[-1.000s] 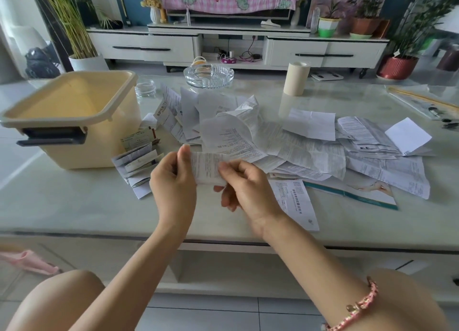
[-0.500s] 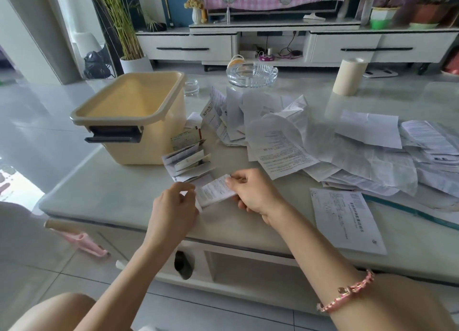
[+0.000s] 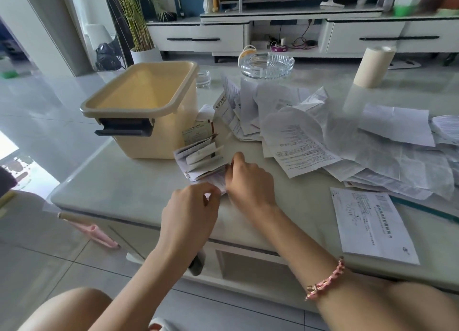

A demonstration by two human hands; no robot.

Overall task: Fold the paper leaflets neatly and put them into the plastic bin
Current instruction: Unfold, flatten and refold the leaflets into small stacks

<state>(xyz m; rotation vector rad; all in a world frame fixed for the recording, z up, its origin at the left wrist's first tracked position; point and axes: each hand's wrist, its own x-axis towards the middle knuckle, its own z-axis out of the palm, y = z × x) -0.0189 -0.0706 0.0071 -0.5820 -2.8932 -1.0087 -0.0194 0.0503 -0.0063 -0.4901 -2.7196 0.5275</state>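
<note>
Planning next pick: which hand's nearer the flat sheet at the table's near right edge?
Right. The right hand is left of the sheet, apart from it; left hand lies farther left again.

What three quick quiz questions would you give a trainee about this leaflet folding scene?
1. True or false: the folded leaflets lie inside the plastic bin.
2. Both the left hand and the right hand pinch: A a pen, B a small leaflet, C scissors.
3. Which wrist wears the pink bracelet?
Key: 1 false, they lie beside it; 2 B; 3 right.
</note>
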